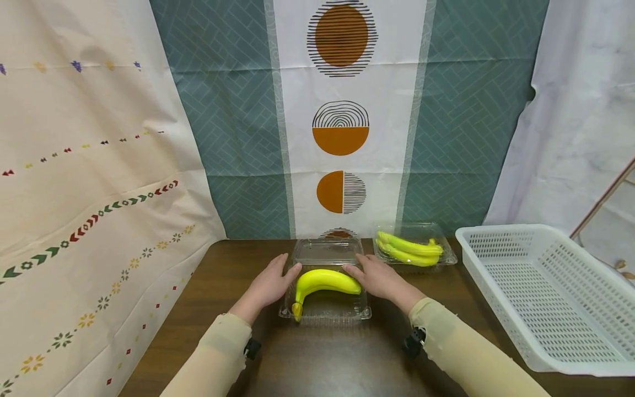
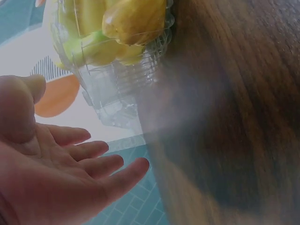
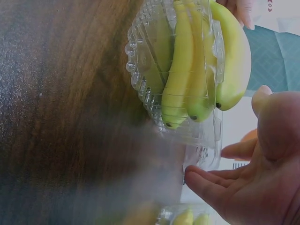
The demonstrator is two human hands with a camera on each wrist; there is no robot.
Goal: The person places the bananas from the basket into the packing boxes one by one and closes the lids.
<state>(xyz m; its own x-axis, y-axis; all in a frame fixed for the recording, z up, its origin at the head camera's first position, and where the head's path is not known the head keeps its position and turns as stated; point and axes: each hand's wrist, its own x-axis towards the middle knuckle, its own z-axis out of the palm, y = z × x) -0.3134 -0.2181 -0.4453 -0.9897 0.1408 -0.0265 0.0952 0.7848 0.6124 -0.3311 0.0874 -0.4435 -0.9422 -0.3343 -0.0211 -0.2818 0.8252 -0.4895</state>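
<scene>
A transparent plastic clamshell box (image 1: 327, 318) lies on the table in the head view, its lid (image 1: 327, 251) folded open toward the back. Inside it, a yellow banana (image 1: 331, 280) lies on top, and the right wrist view shows more bananas (image 3: 178, 79) beneath. My left hand (image 1: 272, 281) is at the box's left side, fingers extended and thumb spread; the left wrist view shows a gap between its fingers and the plastic. On the other side, my right hand (image 1: 379, 275) reaches along the box, fingertips (image 3: 199, 176) right at the lid end. Neither hand grips anything.
Behind and to the right stands a second transparent box (image 1: 448, 258) with bananas (image 1: 412, 253) in it. A white perforated plastic basket (image 1: 550, 286) takes up the table's right side. Patterned cloths (image 1: 238, 121) hang behind and to the left.
</scene>
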